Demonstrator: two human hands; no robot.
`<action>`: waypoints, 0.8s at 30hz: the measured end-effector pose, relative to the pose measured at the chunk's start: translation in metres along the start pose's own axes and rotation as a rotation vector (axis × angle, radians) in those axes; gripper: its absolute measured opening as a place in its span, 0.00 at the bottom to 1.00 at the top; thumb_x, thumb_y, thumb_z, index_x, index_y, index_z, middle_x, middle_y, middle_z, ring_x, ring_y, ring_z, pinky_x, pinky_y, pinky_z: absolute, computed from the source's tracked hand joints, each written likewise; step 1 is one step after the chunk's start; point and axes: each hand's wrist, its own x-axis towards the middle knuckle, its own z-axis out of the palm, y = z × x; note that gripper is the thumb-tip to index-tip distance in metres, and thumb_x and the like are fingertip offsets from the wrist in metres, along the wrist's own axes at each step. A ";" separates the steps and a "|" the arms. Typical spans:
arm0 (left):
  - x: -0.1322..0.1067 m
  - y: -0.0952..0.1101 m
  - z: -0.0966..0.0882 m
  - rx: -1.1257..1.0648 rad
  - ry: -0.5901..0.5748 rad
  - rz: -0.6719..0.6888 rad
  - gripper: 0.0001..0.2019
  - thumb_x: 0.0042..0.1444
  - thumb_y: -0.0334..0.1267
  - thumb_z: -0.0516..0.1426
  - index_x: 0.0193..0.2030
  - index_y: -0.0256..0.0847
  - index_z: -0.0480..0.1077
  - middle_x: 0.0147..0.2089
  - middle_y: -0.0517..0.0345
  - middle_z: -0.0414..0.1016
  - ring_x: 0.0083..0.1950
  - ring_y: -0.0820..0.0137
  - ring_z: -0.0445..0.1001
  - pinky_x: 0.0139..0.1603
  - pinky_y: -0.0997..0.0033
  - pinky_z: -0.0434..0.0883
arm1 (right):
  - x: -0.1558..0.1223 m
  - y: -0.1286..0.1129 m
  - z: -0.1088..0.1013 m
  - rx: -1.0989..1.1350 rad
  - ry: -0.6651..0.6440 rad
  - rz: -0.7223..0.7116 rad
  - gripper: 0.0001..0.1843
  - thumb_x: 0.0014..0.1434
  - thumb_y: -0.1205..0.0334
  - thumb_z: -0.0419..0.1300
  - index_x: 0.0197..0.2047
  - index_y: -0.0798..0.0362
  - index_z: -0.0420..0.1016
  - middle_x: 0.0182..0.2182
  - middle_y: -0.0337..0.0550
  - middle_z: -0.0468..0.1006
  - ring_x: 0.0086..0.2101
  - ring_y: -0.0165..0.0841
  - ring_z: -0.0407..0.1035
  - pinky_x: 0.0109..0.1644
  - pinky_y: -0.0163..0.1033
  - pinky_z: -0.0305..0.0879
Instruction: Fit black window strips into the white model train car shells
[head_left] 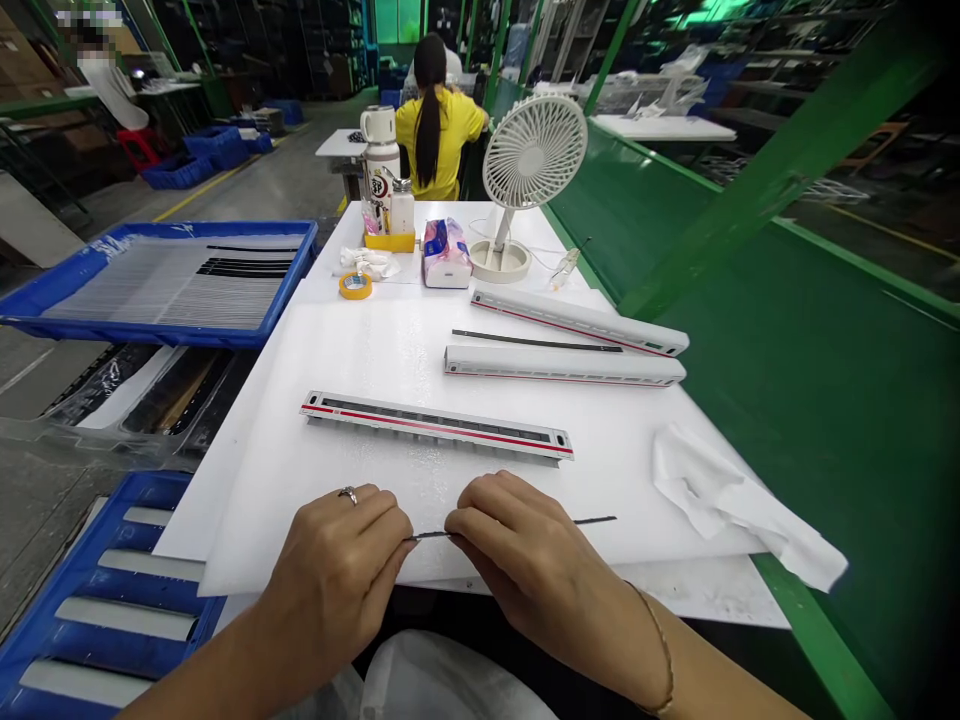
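Two bare hands, the left hand (334,570) and the right hand (517,570), close on a thin black strip (592,520) whose long axis runs left to right, its longer end jutting past the right hand. Beyond, a red-striped model train carriage shell (437,425) lies on white foam sheet (247,520), with two white carriage shells (564,366) farther right.
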 end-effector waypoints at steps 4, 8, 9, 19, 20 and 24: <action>0.003 -0.003 0.005 0.053 0.003 0.044 0.10 0.57 0.24 0.49 0.29 0.37 0.67 0.25 0.59 0.66 0.27 0.70 0.62 0.29 0.64 0.60 | 0.001 0.005 0.005 -0.055 -0.015 -0.072 0.14 0.57 0.79 0.45 0.28 0.58 0.68 0.26 0.44 0.65 0.27 0.31 0.53 0.31 0.39 0.53; 0.000 -0.014 0.017 0.134 0.078 0.091 0.08 0.54 0.21 0.52 0.32 0.35 0.69 0.27 0.56 0.68 0.29 0.68 0.65 0.29 0.64 0.63 | -0.002 0.014 0.018 -0.136 0.060 -0.142 0.14 0.58 0.77 0.45 0.33 0.60 0.71 0.27 0.47 0.67 0.27 0.32 0.54 0.31 0.40 0.54; -0.002 -0.017 0.021 0.153 0.117 0.119 0.08 0.52 0.20 0.53 0.35 0.33 0.70 0.28 0.54 0.69 0.31 0.67 0.66 0.30 0.64 0.64 | -0.004 0.016 0.021 -0.151 0.087 -0.148 0.13 0.59 0.77 0.46 0.35 0.60 0.71 0.28 0.47 0.68 0.27 0.33 0.55 0.32 0.40 0.55; -0.010 -0.020 0.027 0.165 0.252 0.213 0.16 0.47 0.19 0.60 0.45 0.25 0.68 0.38 0.45 0.70 0.39 0.64 0.68 0.38 0.58 0.69 | -0.007 0.016 0.011 0.204 0.028 0.109 0.10 0.62 0.72 0.51 0.42 0.54 0.70 0.31 0.42 0.69 0.31 0.31 0.61 0.34 0.37 0.59; -0.008 -0.018 0.026 0.104 0.227 0.169 0.14 0.49 0.20 0.59 0.45 0.27 0.69 0.37 0.47 0.70 0.38 0.65 0.68 0.37 0.59 0.69 | -0.006 0.017 0.011 0.187 0.045 0.100 0.10 0.61 0.73 0.51 0.42 0.54 0.71 0.31 0.43 0.68 0.31 0.31 0.61 0.34 0.37 0.59; -0.002 -0.018 0.027 -0.006 0.194 0.081 0.10 0.53 0.21 0.56 0.41 0.33 0.69 0.33 0.52 0.71 0.35 0.68 0.67 0.35 0.63 0.66 | -0.004 0.019 0.017 0.124 0.060 0.106 0.10 0.59 0.75 0.52 0.40 0.56 0.72 0.31 0.44 0.68 0.31 0.32 0.60 0.34 0.39 0.57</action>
